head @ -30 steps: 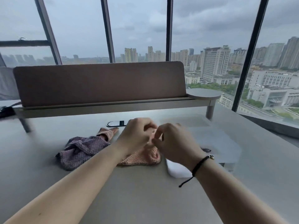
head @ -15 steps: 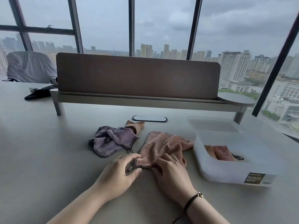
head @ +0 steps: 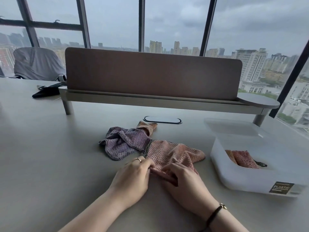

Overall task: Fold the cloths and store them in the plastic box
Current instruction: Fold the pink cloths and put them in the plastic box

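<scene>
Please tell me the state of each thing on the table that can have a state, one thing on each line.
pink cloth: spread, crumpled, near edge pinched by both hands
purple cloth: bunched, unfolded, untouched
plastic box: open, folded cloth inside
folded cloth: stored in box
lid: off, lying behind box
left hand: gripping pink cloth
right hand: gripping pink cloth

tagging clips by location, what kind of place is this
Probably a high-rise office. A long desk carries a privacy divider panel and a cable port; an office chair stands behind, and floor-to-ceiling windows overlook city towers.
</scene>
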The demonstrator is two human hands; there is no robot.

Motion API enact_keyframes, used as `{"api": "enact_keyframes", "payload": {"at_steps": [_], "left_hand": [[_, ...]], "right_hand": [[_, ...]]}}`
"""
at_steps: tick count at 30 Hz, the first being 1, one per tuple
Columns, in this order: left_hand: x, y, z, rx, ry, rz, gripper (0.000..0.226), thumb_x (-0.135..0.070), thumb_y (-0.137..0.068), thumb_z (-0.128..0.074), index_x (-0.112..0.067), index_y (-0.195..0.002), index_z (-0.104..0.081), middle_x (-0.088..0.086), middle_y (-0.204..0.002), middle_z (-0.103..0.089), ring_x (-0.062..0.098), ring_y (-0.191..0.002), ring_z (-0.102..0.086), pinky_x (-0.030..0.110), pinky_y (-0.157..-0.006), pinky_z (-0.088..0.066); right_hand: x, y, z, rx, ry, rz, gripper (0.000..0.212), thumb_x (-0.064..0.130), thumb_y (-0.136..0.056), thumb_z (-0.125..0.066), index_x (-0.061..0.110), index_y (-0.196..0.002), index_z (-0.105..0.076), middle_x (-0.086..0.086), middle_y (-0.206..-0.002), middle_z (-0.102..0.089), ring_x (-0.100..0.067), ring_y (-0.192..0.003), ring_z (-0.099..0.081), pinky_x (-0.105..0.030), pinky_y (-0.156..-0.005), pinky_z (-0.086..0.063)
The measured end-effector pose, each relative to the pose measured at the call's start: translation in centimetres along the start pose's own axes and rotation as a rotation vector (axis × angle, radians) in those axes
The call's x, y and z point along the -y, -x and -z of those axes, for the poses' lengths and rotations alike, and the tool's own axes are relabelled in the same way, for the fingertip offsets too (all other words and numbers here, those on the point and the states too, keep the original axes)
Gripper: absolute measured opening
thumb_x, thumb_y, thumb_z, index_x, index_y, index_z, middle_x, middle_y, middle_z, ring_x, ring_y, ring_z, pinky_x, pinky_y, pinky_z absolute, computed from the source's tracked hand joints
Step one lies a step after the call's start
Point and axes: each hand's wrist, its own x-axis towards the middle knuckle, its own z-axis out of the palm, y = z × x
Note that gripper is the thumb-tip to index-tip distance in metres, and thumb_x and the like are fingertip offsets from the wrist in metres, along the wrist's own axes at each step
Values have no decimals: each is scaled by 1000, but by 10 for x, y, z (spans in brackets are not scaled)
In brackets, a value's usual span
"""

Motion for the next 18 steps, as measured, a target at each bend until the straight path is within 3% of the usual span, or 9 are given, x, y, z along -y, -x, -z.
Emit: {"api": "enact_keyframes", "payload": {"at_steps": [3, 8, 12, 14, 15, 16, 18], "left_hand": [[-2, 4, -2, -84, 116, 4, 17, -14, -96, -45, -30, -103, -45, -8, -95, -52, 18, -83, -58, 39, -71, -50], [-11, 5, 8, -218, 217, -81, 36, 12, -85, -49, -21, -98, -48, -7, -89, -46, 9, -80, -51, 28, -75, -46], [-14, 5, 17, -222, 262, -127, 11, -15, -94, -59, -22, -99, -53, -17, -87, -54, -3, -83, -56, 14, -75, -43], [-12, 6, 22, -211, 258, -96, 30, -28, -82, -77, -21, -101, -55, -25, -87, -55, -13, -83, -54, 3, -73, -37], [-8, 6, 25, -198, 254, -77, 39, -30, -76, -83, -21, -102, -55, -26, -88, -55, -14, -83, -54, 2, -72, -38], [-3, 6, 27, -197, 259, -66, 41, -28, -74, -85, -21, -102, -56, -25, -90, -57, -13, -84, -56, 5, -72, -42], [6, 4, 32, -222, 294, -43, 32, -24, -79, -80, -20, -102, -57, -19, -92, -63, -4, -86, -62, 17, -72, -51]], "right_hand": [[4, 3, 2, -85, 76, -33, 23, 35, -79, -55, 33, -102, -56, 16, -102, -62, -11, -95, -58, -30, -73, -48], [-2, 6, 10, -316, -12, -143, 27, 26, -77, -60, 33, -102, -57, 14, -95, -67, -14, -88, -63, -29, -69, -48], [-6, 4, 17, -479, -273, -261, 19, 31, -81, -49, 36, -99, -55, 6, -68, -70, -17, -66, -68, -36, -64, -55], [-12, 1, 20, -543, -367, -293, 12, 20, -89, -56, 32, -92, -59, 4, -56, -66, -6, -54, -64, -29, -60, -54], [-15, 0, 22, -573, -384, -297, 17, 13, -90, -60, 30, -90, -62, 6, -55, -65, 0, -55, -63, -18, -57, -50], [-17, -1, 23, -594, -382, -301, 19, 8, -89, -63, 27, -89, -65, 11, -58, -65, 6, -61, -61, -9, -56, -44], [-22, -2, 23, -604, -368, -307, 17, 6, -86, -66, 23, -90, -68, 20, -69, -64, 13, -72, -59, -5, -61, -41]]}}
